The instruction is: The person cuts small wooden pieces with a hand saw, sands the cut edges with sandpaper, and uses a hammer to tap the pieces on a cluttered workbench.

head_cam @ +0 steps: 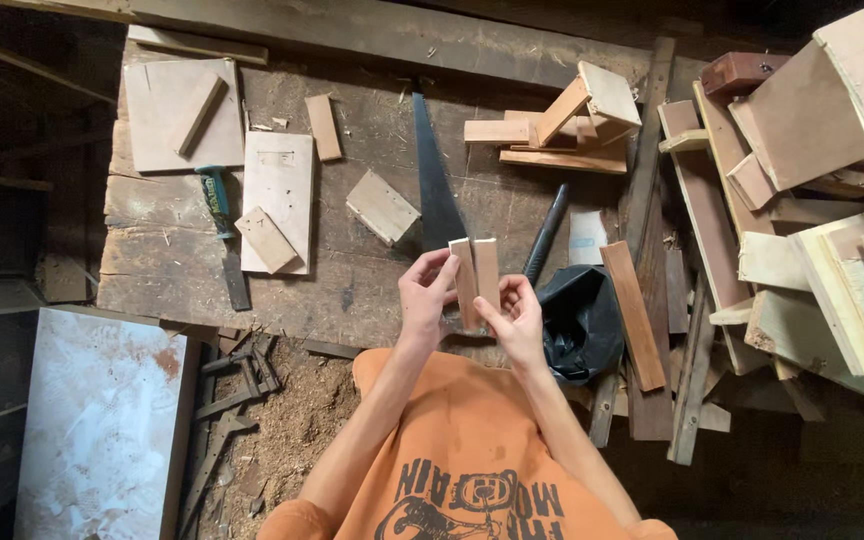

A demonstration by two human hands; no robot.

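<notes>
holding two short wooden strips (476, 280) upright and side by side above the near edge of the desk (352, 270), long faces pressed together and top ends close to level. left hand (426, 296) clamped on the left strip, fingertips at its upper half; right hand (515, 318) clamped on the right strip lower down, thumb across the front. hands close together, joined only through the wood. judged as a matching or aligning step: checking one strip against the other for length and fit, nothing fastened yet as far as can be seen. next move likely calling for a steady pinch so the faces do not slide, ends kept flush, and a free spot on the desk to set the pair down. handsaw (434, 180) lying flat just beyond the strips, blade pointing away; dark bar (546, 235) beside it on the right; black plastic bag (582, 320) just beside the right hand; blue-handled chisel (220, 215) well off to the left among flat offcuts (277, 200); heap of scrap boards (802, 200) on the right; sawdust (302, 420) on the floor below.
</notes>
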